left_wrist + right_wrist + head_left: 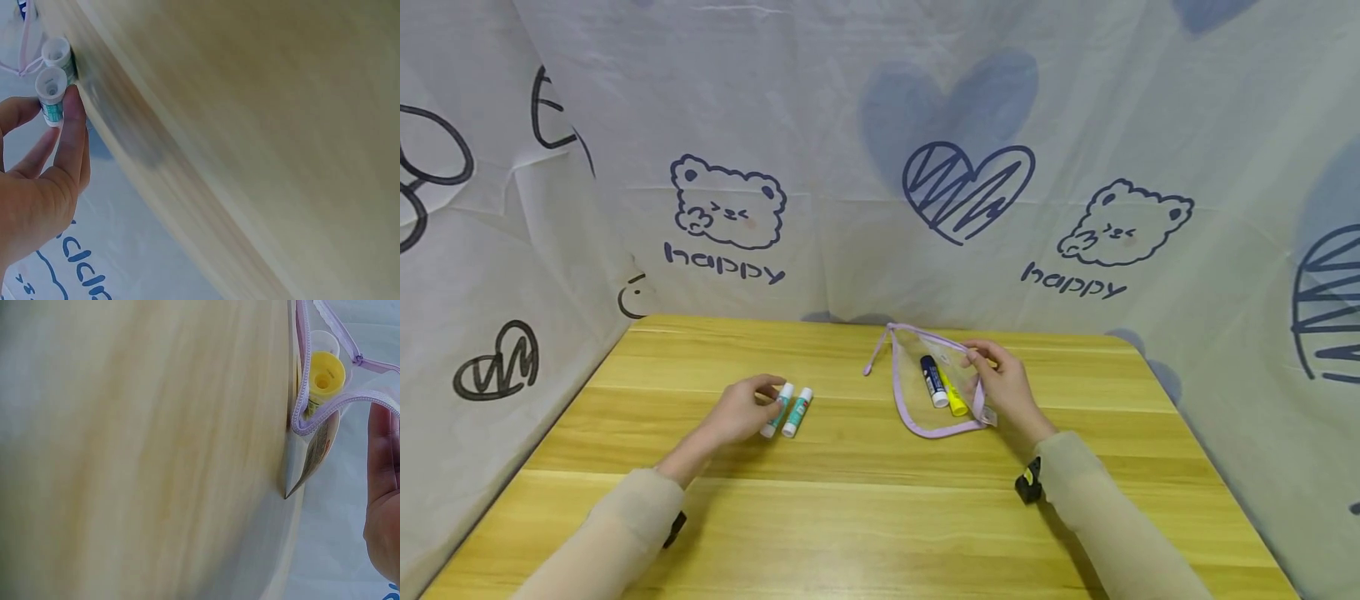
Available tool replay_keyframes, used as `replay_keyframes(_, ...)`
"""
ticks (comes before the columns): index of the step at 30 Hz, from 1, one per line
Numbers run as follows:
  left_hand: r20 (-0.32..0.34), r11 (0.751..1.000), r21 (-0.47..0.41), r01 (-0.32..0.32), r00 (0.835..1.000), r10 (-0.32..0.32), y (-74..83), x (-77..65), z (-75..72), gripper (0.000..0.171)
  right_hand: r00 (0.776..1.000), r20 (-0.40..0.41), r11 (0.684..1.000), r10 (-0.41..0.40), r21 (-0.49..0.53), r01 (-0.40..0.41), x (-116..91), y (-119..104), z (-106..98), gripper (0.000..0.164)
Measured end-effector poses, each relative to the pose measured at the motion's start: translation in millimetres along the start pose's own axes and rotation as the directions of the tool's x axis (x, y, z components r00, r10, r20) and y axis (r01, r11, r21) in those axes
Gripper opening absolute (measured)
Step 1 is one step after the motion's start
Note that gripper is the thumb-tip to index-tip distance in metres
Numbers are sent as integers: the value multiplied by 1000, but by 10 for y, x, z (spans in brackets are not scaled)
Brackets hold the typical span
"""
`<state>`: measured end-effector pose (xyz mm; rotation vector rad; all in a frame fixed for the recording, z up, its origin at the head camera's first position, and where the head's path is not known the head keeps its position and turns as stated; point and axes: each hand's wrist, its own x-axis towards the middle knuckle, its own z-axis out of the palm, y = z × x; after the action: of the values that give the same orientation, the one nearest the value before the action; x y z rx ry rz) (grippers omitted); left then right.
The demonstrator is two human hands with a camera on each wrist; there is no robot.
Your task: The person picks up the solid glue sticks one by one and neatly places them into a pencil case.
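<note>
My left hand pinches a white-and-teal glue stick between thumb and fingers. Right beside it lies a second teal glue stick on the table. In the left wrist view, the hollow white base of the held glue stick faces the camera. With thumb and fingers, my right hand holds up the edge of a clear zip pouch trimmed in lilac. Its mouth gapes open. Inside lie a dark blue glue stick with a white end and a yellow one, whose hollow base faces the right wrist camera.
Everything stands on a wood-grain table. A lilac zipper pull hangs off the pouch's far left corner, and a small printed tag sticks out at its right. A printed cloth hangs behind the table's back edge.
</note>
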<state>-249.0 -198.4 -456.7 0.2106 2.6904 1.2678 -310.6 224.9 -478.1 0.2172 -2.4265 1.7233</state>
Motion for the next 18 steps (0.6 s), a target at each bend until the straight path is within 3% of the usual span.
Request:
replay_keyframes(11,-79,993,-113,-16,997,7,96,-15,-35,48,1000,5,1000,1,14,-1,-13,-22,-6,27)
replay_keyframes(18,-128,966,-257,-34,992,1,217,14,-39,49,1000,5,1000,17,16,-17,-20,-23,-3,26)
